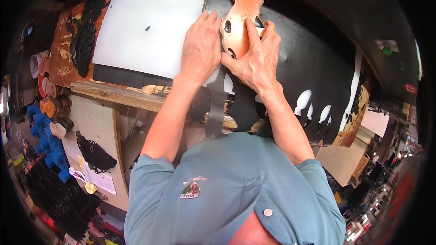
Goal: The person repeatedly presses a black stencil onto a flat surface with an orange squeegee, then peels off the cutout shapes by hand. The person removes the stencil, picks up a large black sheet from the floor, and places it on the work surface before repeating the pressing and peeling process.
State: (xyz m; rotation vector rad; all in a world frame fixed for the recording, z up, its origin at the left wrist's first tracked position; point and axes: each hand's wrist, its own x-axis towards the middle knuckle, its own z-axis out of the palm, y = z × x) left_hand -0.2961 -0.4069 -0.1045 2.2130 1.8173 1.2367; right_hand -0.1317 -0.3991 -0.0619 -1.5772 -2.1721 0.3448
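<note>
A long, wavy-edged orange template (pixel 247 7) with oval cut-outs lies on a black sheet of leather-like material (pixel 313 41). My right hand (pixel 259 54) holds the template's near end, thumb by its left edge, index finger on top and the other fingers at its right edge. Flat beside the left edge rests my left hand (pixel 202 47), its fingers stretched out and close together; what lies under its palm is hidden. Rounded holes, such as a white-showing cut-out (pixel 303 101), run along the sheet's near edge. Dark strips (pixel 218 106) hang down between my forearms.
A white board (pixel 145 27) bearing a small dark scrap (pixel 147 28) lies to the left. Beyond it are bundled black cut pieces (pixel 84 41). A wooden rail (pixel 118 95) edges the bench's near side. Lower left are a blue rack (pixel 50 145), papers (pixel 100 179) and a black openwork piece (pixel 96 153).
</note>
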